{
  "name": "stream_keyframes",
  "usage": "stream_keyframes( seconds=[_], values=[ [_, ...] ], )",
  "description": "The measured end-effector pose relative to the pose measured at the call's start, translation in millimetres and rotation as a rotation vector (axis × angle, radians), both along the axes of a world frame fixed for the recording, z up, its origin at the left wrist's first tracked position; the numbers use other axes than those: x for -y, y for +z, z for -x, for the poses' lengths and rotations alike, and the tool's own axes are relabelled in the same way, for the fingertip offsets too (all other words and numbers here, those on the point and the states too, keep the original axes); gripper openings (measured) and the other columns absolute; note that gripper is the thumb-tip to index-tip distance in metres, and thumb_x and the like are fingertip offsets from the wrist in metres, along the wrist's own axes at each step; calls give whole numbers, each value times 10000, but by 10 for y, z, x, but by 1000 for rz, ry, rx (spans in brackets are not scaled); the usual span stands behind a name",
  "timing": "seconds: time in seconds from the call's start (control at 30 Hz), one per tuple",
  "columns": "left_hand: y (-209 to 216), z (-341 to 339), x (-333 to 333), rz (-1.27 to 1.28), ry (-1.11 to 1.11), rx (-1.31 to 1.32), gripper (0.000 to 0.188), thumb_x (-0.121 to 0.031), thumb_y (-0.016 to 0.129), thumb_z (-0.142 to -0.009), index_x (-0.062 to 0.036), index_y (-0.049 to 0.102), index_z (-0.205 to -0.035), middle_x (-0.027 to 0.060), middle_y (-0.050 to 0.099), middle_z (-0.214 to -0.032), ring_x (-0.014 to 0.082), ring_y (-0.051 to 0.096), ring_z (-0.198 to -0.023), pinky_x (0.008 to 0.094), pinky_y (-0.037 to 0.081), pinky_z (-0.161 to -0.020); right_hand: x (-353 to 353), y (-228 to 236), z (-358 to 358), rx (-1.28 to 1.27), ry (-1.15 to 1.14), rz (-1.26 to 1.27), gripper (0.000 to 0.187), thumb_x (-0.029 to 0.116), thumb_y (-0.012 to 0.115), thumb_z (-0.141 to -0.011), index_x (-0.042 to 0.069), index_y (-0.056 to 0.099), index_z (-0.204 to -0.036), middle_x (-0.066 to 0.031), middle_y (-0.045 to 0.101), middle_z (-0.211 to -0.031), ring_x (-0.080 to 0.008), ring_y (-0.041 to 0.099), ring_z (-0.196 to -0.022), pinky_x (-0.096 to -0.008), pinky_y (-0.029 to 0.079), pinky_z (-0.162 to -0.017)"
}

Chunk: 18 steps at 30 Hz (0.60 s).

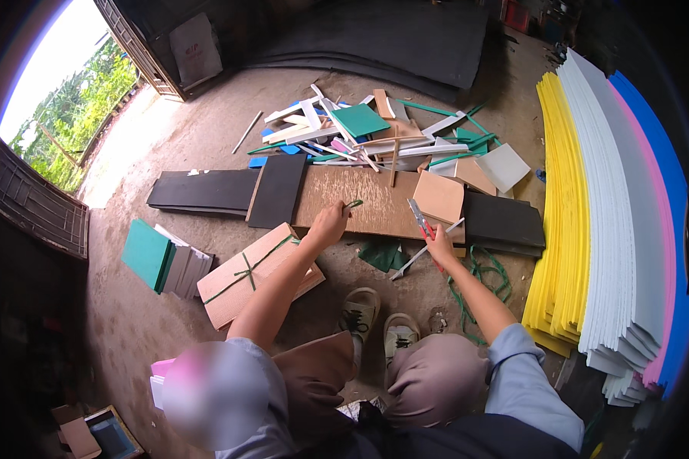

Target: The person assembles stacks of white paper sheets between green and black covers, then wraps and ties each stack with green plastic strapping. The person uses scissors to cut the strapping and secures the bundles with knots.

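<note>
My left hand [330,225] is closed on a short piece of green cord [354,204], held over the near edge of a scuffed brown board [341,191]. To the right, my right hand [441,250] grips a red-and-grey cutting tool [419,217]; whether it is scissors or a knife is unclear. The tool points up and away, beside a peach foam square [439,197] on the board. A thin white strip [421,255] runs next to that hand. Below my left forearm lies a stack of beige ribbed sheets [233,284], tied crosswise with green cord.
Foam offcuts [314,134] are heaped beyond the board. Tall yellow sheets [563,214] and white sheets [608,229] stand at the right. Loose green cord [497,283] lies on the floor near my right forearm. Green-topped blocks [147,255] sit at the left, near an open doorway.
</note>
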State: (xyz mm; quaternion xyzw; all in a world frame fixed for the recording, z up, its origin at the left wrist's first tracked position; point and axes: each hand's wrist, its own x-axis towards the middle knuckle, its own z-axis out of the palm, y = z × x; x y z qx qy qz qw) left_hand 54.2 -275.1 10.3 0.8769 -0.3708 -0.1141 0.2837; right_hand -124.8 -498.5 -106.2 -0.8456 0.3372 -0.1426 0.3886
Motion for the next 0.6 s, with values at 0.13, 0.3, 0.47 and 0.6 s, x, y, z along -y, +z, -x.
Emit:
stream_keyframes(
  seconds=[0.13,0.3,0.47,0.6],
  values=[
    [-350,-183,160,14,-150,-99,248,-210,416,-889,-13,565,-862,192,547,-655,361,553,-664,418,408,-640,94,-119,-416,70,114,114,266,45,543,-757,-6,460,-1005,-198,557,-940,-363,530,-901,-445,418,-773],
    [-438,-431,403,30,-134,-195,216,-194,437,-886,-16,553,-849,180,529,-627,342,533,-600,408,400,-584,183,-327,-819,47,244,259,241,33,545,-756,22,515,-994,-175,543,-978,-343,498,-917,-419,404,-821],
    [-476,-573,810,-36,-112,-319,198,-194,436,-894,-32,549,-883,170,509,-626,301,524,-588,371,397,-584,284,-207,-1113,286,284,304,255,122,579,-787,28,537,-1021,-153,474,-1111,-320,488,-928,-404,406,-813],
    [-778,-599,1135,102,-266,-259,183,-186,450,-887,-28,543,-899,183,561,-699,329,565,-658,381,418,-602,288,57,-1197,226,501,-37,238,177,548,-843,30,529,-1029,-115,535,-1002,-281,534,-839,-355,439,-725]
  ],
)
